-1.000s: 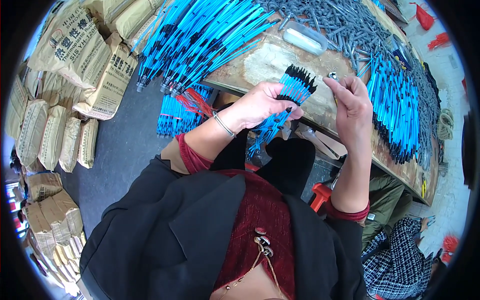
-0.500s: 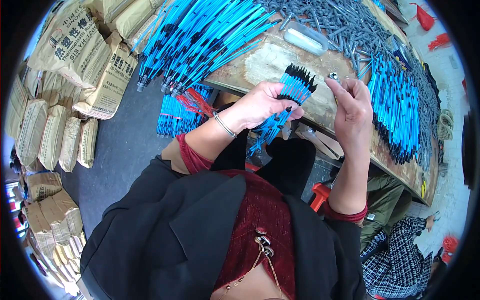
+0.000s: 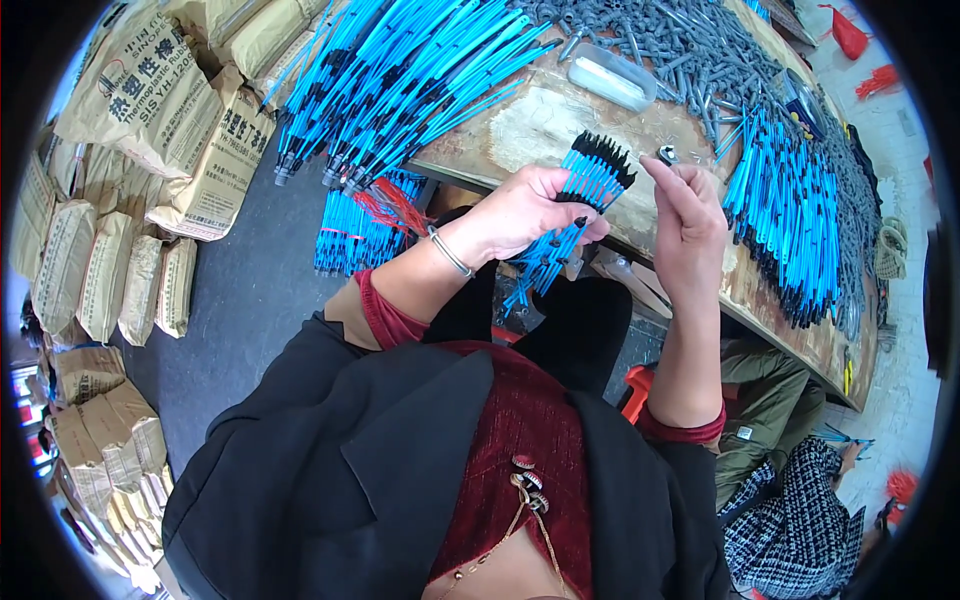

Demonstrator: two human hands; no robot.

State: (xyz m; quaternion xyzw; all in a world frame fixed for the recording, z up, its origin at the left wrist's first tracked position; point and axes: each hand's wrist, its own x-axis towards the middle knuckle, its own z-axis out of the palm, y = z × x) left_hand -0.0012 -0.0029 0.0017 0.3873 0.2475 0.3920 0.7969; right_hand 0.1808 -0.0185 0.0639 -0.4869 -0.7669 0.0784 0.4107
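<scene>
1. Judging by the bench (image 3: 520, 125), much is done: finished blue rods with black tips lie in a big pile at the left (image 3: 400, 80) and another at the right (image 3: 790, 215).
2. Plenty is left: a heap of loose grey metal parts (image 3: 690, 50) covers the far side.
3. The left hand (image 3: 525, 205), palm up, has its grip closed around a fanned bundle of blue rods (image 3: 585, 195) above the bench edge.
4. The right hand (image 3: 685, 205), raised just beside the bundle, pinches a small metal piece (image 3: 667, 154) at its fingertips.
</scene>
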